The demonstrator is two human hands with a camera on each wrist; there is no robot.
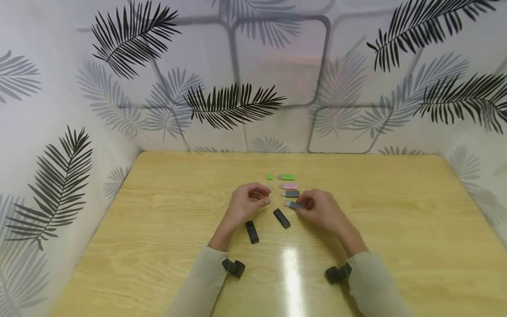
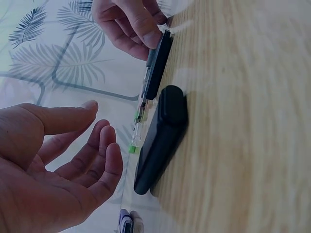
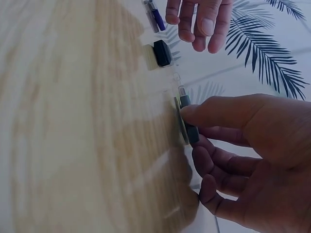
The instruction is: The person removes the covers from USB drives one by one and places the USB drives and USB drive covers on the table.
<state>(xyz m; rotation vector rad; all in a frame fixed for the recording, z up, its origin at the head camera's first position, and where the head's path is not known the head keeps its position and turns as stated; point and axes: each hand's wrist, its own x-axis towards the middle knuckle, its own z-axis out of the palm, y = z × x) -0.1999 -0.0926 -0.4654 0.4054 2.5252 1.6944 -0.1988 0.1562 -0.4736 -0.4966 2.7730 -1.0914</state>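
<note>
My right hand (image 1: 322, 210) pinches a grey USB stick (image 3: 189, 127) between thumb and fingers, low over the table, its metal plug pointing left. Across from it, my left hand (image 1: 250, 202) hovers with loosely bent fingers and nothing between them. Beside the left hand lies one black USB stick (image 1: 252, 232); another black stick (image 1: 281, 218) rests between the two hands. Beyond the right fingertips, a second grey stick (image 1: 291, 193), a pink stick (image 1: 288, 186) and a green stick (image 1: 286, 177) form a column. A small green cap (image 1: 270, 177) sits left of the green stick.
Small clear caps (image 1: 271, 186) lie below the green one, partly behind the left fingers. A purple object (image 3: 156, 18) shows past the black stick in the right wrist view. The wooden table (image 1: 170, 189) ends at a leaf-patterned wall (image 1: 210, 57).
</note>
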